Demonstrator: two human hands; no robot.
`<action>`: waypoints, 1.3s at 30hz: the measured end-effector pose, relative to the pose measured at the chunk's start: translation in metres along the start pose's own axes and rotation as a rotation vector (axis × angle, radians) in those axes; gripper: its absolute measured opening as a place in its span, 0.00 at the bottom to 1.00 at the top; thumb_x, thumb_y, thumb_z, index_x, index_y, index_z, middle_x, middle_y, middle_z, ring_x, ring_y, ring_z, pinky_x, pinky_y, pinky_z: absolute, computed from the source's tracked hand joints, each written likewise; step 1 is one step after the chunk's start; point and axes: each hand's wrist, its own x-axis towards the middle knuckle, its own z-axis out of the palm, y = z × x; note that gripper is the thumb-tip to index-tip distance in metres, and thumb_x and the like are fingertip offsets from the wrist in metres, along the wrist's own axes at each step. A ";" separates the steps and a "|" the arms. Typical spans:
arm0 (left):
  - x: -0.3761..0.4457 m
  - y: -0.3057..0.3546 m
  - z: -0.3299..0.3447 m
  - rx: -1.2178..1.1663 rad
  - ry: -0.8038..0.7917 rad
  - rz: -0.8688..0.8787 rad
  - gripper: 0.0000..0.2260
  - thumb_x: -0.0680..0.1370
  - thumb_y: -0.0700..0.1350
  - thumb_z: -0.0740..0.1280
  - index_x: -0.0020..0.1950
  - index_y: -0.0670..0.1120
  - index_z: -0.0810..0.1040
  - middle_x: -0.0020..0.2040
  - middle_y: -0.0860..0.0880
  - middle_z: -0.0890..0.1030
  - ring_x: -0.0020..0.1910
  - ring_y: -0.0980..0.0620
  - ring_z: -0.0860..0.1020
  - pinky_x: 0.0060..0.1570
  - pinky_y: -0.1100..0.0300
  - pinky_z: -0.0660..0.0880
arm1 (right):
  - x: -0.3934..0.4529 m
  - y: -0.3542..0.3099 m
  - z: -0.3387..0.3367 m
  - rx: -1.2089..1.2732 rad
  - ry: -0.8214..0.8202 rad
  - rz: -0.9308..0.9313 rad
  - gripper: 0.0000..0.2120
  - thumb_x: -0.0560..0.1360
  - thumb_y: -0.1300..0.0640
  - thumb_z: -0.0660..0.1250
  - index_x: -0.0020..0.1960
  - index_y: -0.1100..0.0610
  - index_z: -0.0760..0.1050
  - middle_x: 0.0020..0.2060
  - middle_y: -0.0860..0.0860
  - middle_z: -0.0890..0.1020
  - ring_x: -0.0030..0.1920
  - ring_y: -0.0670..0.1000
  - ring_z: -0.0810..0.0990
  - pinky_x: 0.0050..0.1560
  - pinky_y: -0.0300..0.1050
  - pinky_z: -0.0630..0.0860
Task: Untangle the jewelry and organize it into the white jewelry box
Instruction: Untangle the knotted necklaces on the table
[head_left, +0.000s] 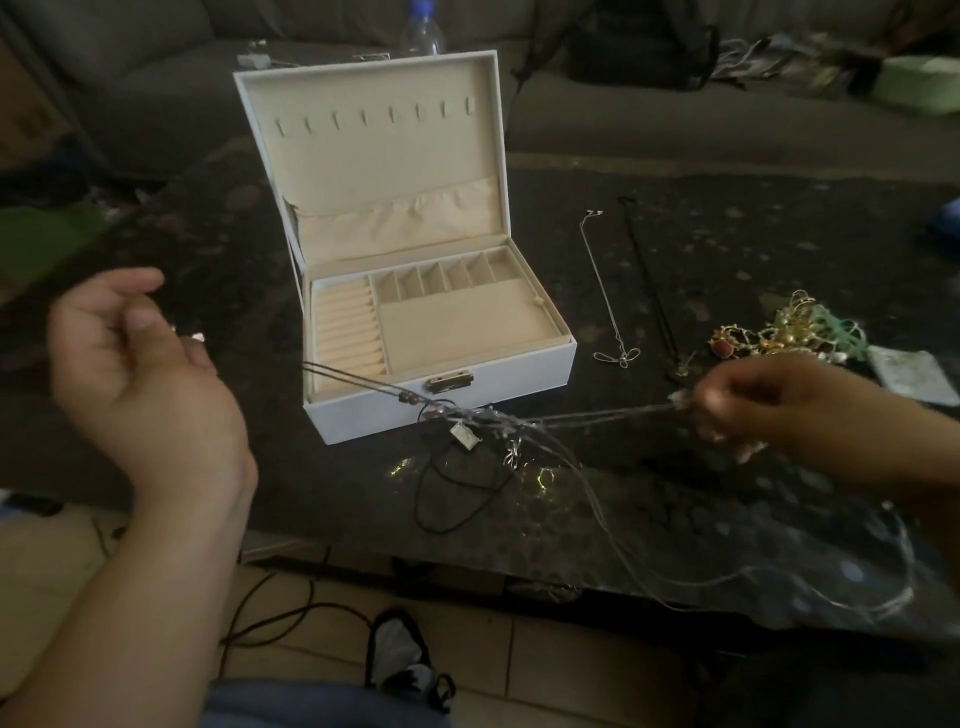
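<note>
The white jewelry box (519, 375) stands open on the dark table, its beige compartments bare. In front of it a tangle of necklaces (483, 422) hangs just above the table: silver chains, a dark cord, beads and a small square pendant. My right hand (779, 410) pinches strands of the tangle and pulls them taut to the right. My left hand (140, 364) is raised at the left with curled fingers, apart from the tangle. A small shiny piece shows at its fingertips; whether it is pinched is unclear. Long chain loops trail to the lower right.
A silver chain (602, 280) and a black cord necklace (649, 280) lie straight to the right of the box. Farther right sit a pile of gold and green jewelry (779, 327) and a small pouch (909, 374). A water bottle (422, 31) stands behind the box. Cables lie on the floor below.
</note>
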 end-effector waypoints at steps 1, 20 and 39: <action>-0.005 0.003 0.003 -0.010 -0.016 0.026 0.10 0.81 0.52 0.60 0.57 0.51 0.78 0.43 0.49 0.73 0.33 0.58 0.70 0.34 0.65 0.68 | -0.002 0.002 -0.006 0.102 0.032 0.004 0.34 0.53 0.24 0.71 0.40 0.53 0.81 0.37 0.55 0.84 0.36 0.49 0.83 0.34 0.41 0.79; -0.065 0.072 0.010 -0.128 -1.982 -0.694 0.05 0.79 0.40 0.68 0.54 0.47 0.80 0.43 0.52 0.78 0.40 0.55 0.75 0.42 0.62 0.75 | 0.022 0.023 0.015 -0.723 0.395 0.158 0.03 0.76 0.49 0.66 0.48 0.44 0.78 0.50 0.47 0.79 0.50 0.52 0.78 0.50 0.54 0.79; -0.111 0.038 0.063 0.785 -1.438 0.126 0.15 0.78 0.48 0.70 0.64 0.60 0.77 0.59 0.63 0.74 0.50 0.63 0.74 0.54 0.64 0.73 | 0.027 0.020 0.043 -0.741 0.076 -0.370 0.06 0.71 0.52 0.73 0.43 0.40 0.80 0.53 0.36 0.75 0.58 0.44 0.70 0.53 0.43 0.75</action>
